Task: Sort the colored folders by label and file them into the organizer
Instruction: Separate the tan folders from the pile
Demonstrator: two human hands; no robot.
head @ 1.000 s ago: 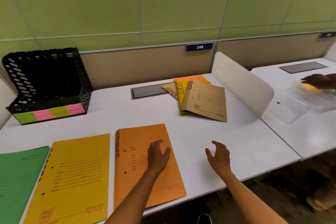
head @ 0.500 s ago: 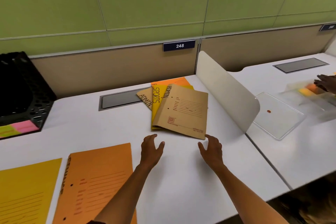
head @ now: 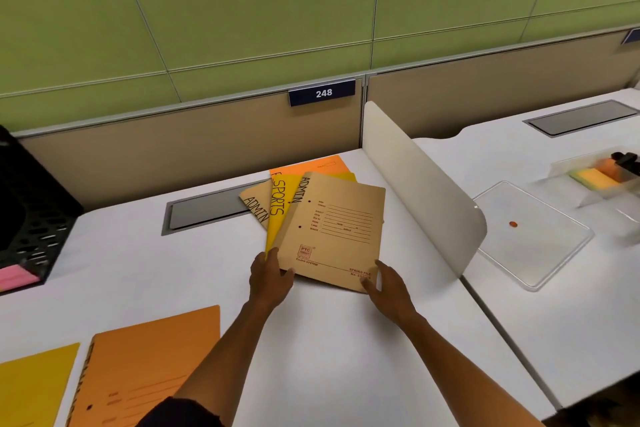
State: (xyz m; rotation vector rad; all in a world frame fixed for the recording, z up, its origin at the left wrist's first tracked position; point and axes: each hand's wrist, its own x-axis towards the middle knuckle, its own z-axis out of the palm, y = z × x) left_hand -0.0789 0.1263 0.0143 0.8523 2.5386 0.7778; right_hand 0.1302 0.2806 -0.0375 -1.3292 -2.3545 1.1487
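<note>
A fanned stack of card folders lies near the desk's (head: 138, 270) back edge, just left of the white divider (head: 422, 191). On top is a tan folder (head: 339, 229), flat matte card with printed red lines, two punch holes and "ADMIN" hand-lettered along its spine; its long axis runs from the near edge toward the back, tilted slightly right. Beneath it fan a yellow folder (head: 278, 215) marked "SPORTS", another tan one (head: 256, 208) marked "ADMIN", and an orange one (head: 322, 165).

The left hand (head: 268, 279) grips the stack's near left corner, fingers tucked under. The right hand (head: 388, 286) pinches the tan folder's near right corner.

The black perforated organizer (head: 31, 218) stands at the left edge.
</note>
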